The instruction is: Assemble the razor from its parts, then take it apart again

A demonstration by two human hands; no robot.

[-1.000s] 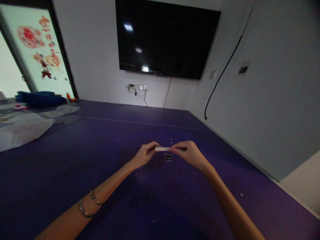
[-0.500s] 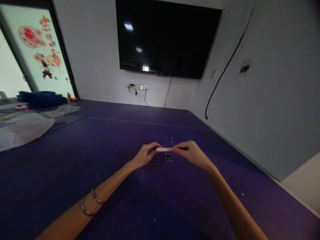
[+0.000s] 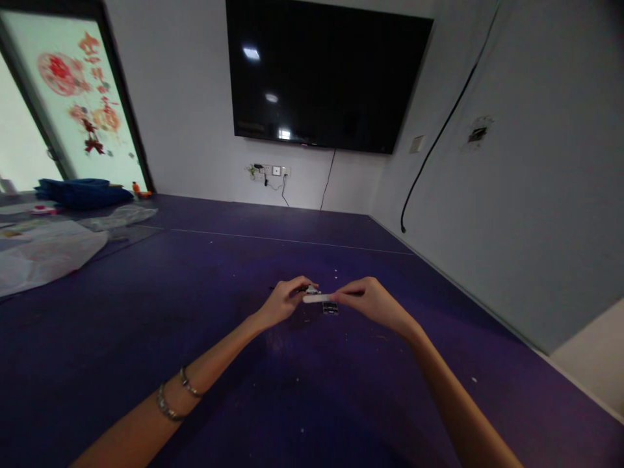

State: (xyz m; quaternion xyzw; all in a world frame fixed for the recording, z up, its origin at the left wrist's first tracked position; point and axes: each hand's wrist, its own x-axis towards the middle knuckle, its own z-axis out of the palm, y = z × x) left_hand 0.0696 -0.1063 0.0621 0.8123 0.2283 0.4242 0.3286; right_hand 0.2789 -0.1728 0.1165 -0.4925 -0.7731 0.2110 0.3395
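Observation:
My right hand (image 3: 374,301) is closed, thumb and fingers pinching one end of a short flat white stick (image 3: 316,298) with a rounded tip. That stick points left, toward my left hand (image 3: 283,303). Closed as well, my left hand grips a small silvery and dark piece (image 3: 312,290), partly hidden by its fingers and too small to name. Just below the stick, a small dark rectangular item (image 3: 330,309) with pale markings lies on the purple surface (image 3: 292,403).
White plastic sheeting (image 3: 53,257) and a folded blue cloth (image 3: 80,193) lie at the far left, near an orange item (image 3: 140,190). A television (image 3: 326,71) hangs on the back wall. A black cable (image 3: 441,130) dangles along the right wall.
The white stick and my right hand have shifted slightly down and left. The silvery piece in my left hand now shows more above the stick.

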